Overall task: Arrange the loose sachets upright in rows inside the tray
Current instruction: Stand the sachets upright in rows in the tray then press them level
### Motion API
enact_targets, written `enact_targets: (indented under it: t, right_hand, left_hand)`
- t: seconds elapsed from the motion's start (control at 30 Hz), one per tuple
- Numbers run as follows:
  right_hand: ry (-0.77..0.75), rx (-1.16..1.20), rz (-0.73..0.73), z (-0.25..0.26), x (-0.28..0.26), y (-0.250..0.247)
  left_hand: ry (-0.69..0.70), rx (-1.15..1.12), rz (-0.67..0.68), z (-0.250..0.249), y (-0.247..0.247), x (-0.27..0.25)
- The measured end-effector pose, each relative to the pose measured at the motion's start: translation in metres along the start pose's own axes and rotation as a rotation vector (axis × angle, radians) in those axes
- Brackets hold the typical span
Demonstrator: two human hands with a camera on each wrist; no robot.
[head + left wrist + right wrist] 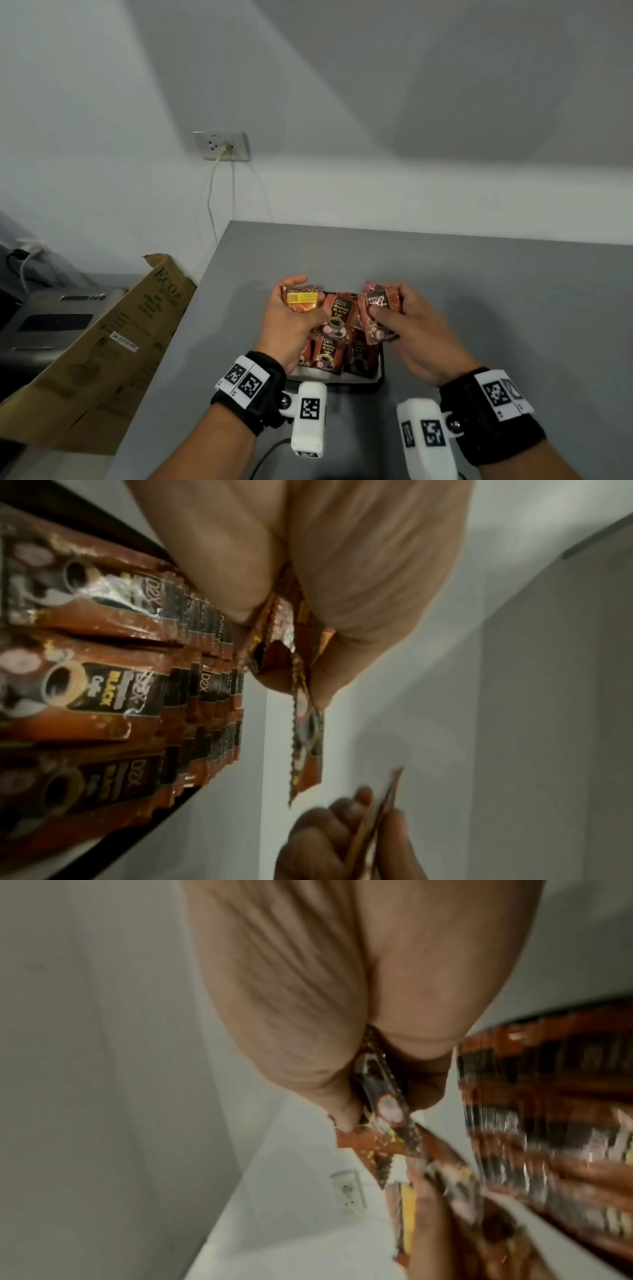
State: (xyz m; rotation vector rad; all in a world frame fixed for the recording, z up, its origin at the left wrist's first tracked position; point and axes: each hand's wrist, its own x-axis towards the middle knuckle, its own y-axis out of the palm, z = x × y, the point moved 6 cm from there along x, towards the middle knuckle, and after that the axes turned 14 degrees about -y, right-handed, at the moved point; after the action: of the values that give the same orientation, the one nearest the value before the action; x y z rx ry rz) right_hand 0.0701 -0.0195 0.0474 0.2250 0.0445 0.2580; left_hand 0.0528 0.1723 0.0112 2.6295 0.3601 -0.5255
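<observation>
A black tray (359, 383) sits on the grey table just beyond my wrists, with rows of orange-brown coffee sachets (329, 353) standing upright in it. My left hand (294, 308) hovers over the tray's far left and grips a small bunch of sachets (303, 301), one showing a yellow label. My right hand (394, 308) is over the tray's far right and pinches another few sachets (378, 308). In the left wrist view the packed rows (192, 691) stand left of the held sachets (301, 739). The right wrist view is blurred; held sachets (383, 1112) show between thumb and fingers.
The grey table (496, 291) reaches right and back to a white wall. A wall socket (222, 145) with a plugged cable hangs above the table's left corner. A cardboard box (113, 342) leans by the table's left edge, beside a grey machine (51, 322).
</observation>
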Motion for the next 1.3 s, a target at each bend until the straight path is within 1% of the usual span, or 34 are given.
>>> enact_targets:
  t: [0.03, 0.07, 0.17, 0.27, 0.3, 0.4, 0.47, 0.53, 0.63, 0.73, 0.8, 0.83, 0.87, 0.9, 0.93, 0.97, 1.0, 1.03, 1.07, 1.1, 1.13, 1.17, 1.2, 1.23, 1.3]
  right_hand:
    - [0.038, 0.079, -0.042, -0.003, 0.001, 0.002]
    - [0.066, 0.095, -0.06, -0.006, 0.003, 0.005]
    - [0.142, 0.066, -0.088, -0.018, 0.0, 0.013]
    - [0.208, 0.166, -0.087, -0.026, -0.006, 0.021]
    - [0.216, 0.158, -0.091, -0.027, -0.007, 0.02]
    - [0.154, 0.023, -0.147, -0.027, -0.003, 0.005]
    - [0.11, 0.04, -0.148, -0.022, 0.001, 0.001]
    - [0.088, 0.086, -0.09, -0.017, 0.002, 0.005]
    - [0.104, 0.09, 0.0, -0.017, 0.001, 0.016]
    - [0.109, 0.09, 0.023, -0.02, -0.001, 0.022]
    - [0.013, 0.014, -0.004, -0.014, 0.001, 0.019]
    - [-0.076, -0.091, -0.012, -0.007, 0.002, 0.015]
    - [-0.176, -0.226, 0.009, 0.003, 0.002, 0.014]
    - [-0.259, -0.361, 0.068, 0.01, 0.001, 0.014]
    - [-0.313, -0.482, 0.148, 0.016, -0.002, 0.018]
    - [-0.335, -0.578, 0.231, 0.016, -0.005, 0.021]
    - [-0.335, -0.647, 0.292, 0.014, -0.008, 0.021]
    - [-0.322, -0.67, 0.311, 0.01, -0.01, 0.017]
    - [-0.302, -0.634, 0.3, 0.007, -0.011, 0.013]
    - [-0.248, -0.501, 0.249, 0.004, -0.01, 0.006]
    - [-0.182, -0.314, 0.18, 0.001, -0.01, 0.001]
    - [-0.093, -0.143, 0.118, -0.005, -0.008, -0.001]
    - [-0.023, -0.022, 0.081, -0.009, -0.007, 0.0]
    - [0.011, 0.009, 0.076, -0.011, -0.005, 0.004]
    - [0.036, -0.004, 0.095, -0.017, -0.002, 0.016]
  left_hand:
    - [0.015, 0.008, 0.022, 0.0, 0.005, -0.003]
    - [0.026, 0.008, 0.044, 0.001, 0.011, -0.006]
    - [0.036, -0.023, 0.067, 0.008, 0.02, -0.008]
    - [0.012, -0.023, 0.056, 0.013, 0.02, -0.009]
    - [-0.015, -0.028, 0.055, 0.013, 0.019, -0.009]
    - [-0.156, -0.113, 0.113, 0.016, 0.016, -0.009]
    - [-0.193, -0.128, 0.128, 0.017, 0.014, -0.01]
    - [-0.169, -0.063, 0.116, 0.018, 0.015, -0.012]
    - [-0.083, 0.036, 0.082, 0.019, 0.018, -0.012]
    - [-0.032, 0.095, 0.049, 0.021, 0.019, -0.01]
    - [-0.09, 0.067, 0.044, 0.024, 0.018, -0.01]
    - [-0.162, 0.036, 0.04, 0.028, 0.016, -0.009]
    - [-0.245, 0.0, 0.043, 0.03, 0.014, -0.009]
    - [-0.309, -0.052, 0.055, 0.032, 0.014, -0.009]
    - [-0.332, -0.103, 0.068, 0.031, 0.014, -0.009]
    - [-0.32, -0.134, 0.075, 0.028, 0.013, -0.008]
    - [-0.291, -0.153, 0.069, 0.024, 0.012, -0.008]
    - [-0.256, -0.149, 0.047, 0.019, 0.009, -0.007]
    - [-0.214, -0.128, 0.011, 0.013, 0.004, -0.006]
    - [-0.175, -0.081, -0.023, 0.008, -0.001, -0.005]
    - [-0.139, -0.023, -0.034, 0.002, -0.003, -0.004]
    - [-0.109, 0.033, -0.032, 0.0, -0.003, -0.003]
    - [-0.088, 0.085, -0.012, -0.001, 0.001, -0.003]
    - [-0.079, 0.127, -0.002, -0.001, 0.005, -0.005]
    - [-0.069, 0.149, 0.014, 0.001, 0.017, -0.009]
